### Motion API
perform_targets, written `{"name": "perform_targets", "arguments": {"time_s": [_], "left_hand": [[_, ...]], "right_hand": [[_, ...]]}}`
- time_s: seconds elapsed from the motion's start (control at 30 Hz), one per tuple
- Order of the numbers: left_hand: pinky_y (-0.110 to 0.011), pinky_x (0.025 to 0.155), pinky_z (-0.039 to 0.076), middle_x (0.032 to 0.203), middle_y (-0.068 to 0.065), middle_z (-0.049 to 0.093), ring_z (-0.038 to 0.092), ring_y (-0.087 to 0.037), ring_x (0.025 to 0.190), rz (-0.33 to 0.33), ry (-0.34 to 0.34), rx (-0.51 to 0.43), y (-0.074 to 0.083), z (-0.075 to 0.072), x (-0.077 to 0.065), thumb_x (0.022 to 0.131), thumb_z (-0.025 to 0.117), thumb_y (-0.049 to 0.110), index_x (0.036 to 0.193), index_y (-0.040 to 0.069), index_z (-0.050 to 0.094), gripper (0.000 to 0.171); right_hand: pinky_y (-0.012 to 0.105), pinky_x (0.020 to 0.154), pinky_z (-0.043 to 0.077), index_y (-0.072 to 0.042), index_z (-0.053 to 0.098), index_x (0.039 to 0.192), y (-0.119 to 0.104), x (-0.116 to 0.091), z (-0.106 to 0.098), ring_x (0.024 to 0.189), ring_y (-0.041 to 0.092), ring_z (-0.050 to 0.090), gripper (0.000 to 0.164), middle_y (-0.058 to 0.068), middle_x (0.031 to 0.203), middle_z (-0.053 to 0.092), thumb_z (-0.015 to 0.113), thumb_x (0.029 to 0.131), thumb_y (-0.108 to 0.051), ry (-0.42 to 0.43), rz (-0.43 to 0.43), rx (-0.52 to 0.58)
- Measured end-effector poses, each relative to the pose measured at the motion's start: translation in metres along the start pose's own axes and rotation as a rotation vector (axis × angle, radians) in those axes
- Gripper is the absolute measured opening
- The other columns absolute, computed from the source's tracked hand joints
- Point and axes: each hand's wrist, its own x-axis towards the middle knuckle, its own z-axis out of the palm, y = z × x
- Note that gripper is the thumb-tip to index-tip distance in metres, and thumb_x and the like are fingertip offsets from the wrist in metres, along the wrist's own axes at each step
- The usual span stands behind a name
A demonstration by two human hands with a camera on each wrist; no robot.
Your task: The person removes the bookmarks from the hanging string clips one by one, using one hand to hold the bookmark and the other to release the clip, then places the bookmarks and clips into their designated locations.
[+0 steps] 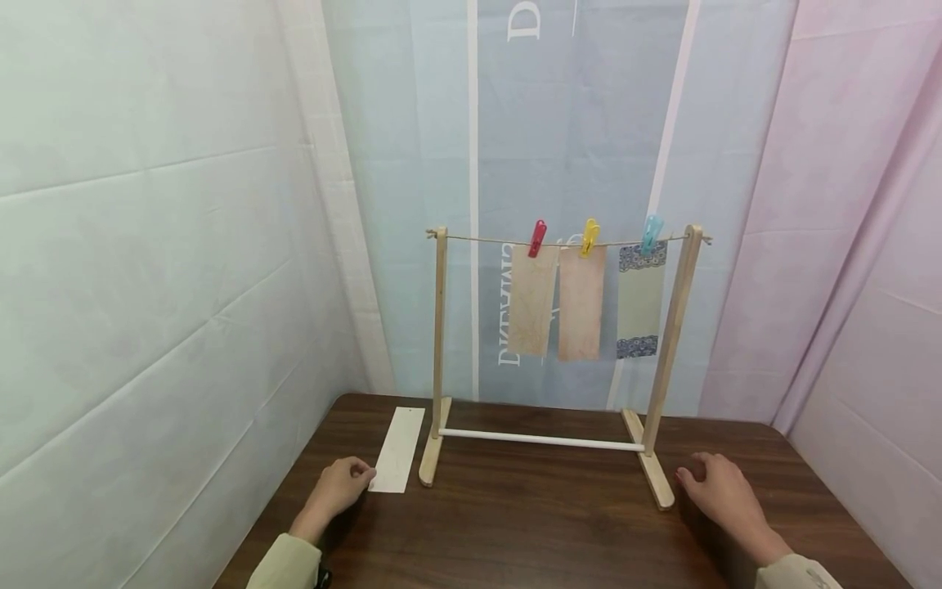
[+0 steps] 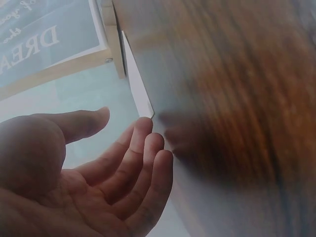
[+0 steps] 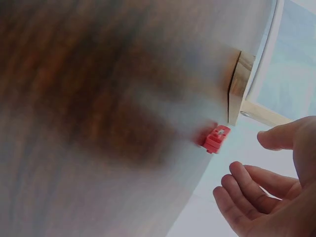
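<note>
A blank white paper strip [image 1: 399, 450] with a small hole at its far end lies on the table. My left hand [image 1: 341, 488] is at its near left corner. In the left wrist view the thumb stands apart from the fingers [image 2: 143, 126], whose tips are at the strip's end; whether they touch it I cannot tell. My right hand [image 1: 724, 493] hovers by the rack's right foot, thumb and fingers parted. Just ahead of it a red clothespin [image 3: 216, 138] lies on the table, apart from the fingertips. In the head view that clothespin is mostly hidden by the hand.
Between the hands stands a wooden rack [image 1: 439, 327] with a string across its top. Red [image 1: 538, 239], yellow [image 1: 589, 238] and blue [image 1: 651, 235] clothespins hold a tan strip [image 1: 531, 303], a pinkish strip [image 1: 581, 307] and a blue-bordered strip [image 1: 639, 303]. Cloth hangs around the table [image 1: 530, 523].
</note>
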Motion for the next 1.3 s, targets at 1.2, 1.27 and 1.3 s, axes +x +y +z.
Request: {"name": "perform_targets", "arguments": {"time_s": [1.2,1.27,1.3], "left_hand": [[-0.057,0.098,0.056,0.111,-0.008,0.079,0.074,-0.028,0.105,0.236,0.151,-0.227,0.05,0.011,-0.007,0.105,0.071,0.016,0.123,0.005,0.075,0.021],[-0.057,0.099,0.056,0.113,-0.008,0.079,0.074,-0.029,0.107,0.258,0.152,-0.247,0.053,0.012,-0.007,0.105,0.071,0.015,0.124,0.004,0.075,0.022],[-0.057,0.099,0.056,0.115,-0.008,0.078,0.074,-0.029,0.108,0.268,0.152,-0.257,0.054,0.012,-0.007,0.105,0.071,0.015,0.124,0.004,0.075,0.022]], "right_hand": [[0.071,0.092,0.049,0.013,0.067,0.126,-0.058,0.009,-0.031,0.113,0.057,0.062,0.041,0.036,0.121,0.067,0.08,0.095,-0.009,0.191,-0.221,0.118],[0.071,0.091,0.05,0.013,0.068,0.124,-0.062,0.011,-0.033,0.111,0.056,0.064,0.039,0.035,0.118,0.069,0.082,0.093,-0.006,0.226,-0.264,0.119],[0.071,0.09,0.05,0.013,0.068,0.123,-0.065,0.013,-0.034,0.109,0.056,0.064,0.039,0.035,0.117,0.069,0.082,0.091,-0.005,0.243,-0.285,0.121]]}}
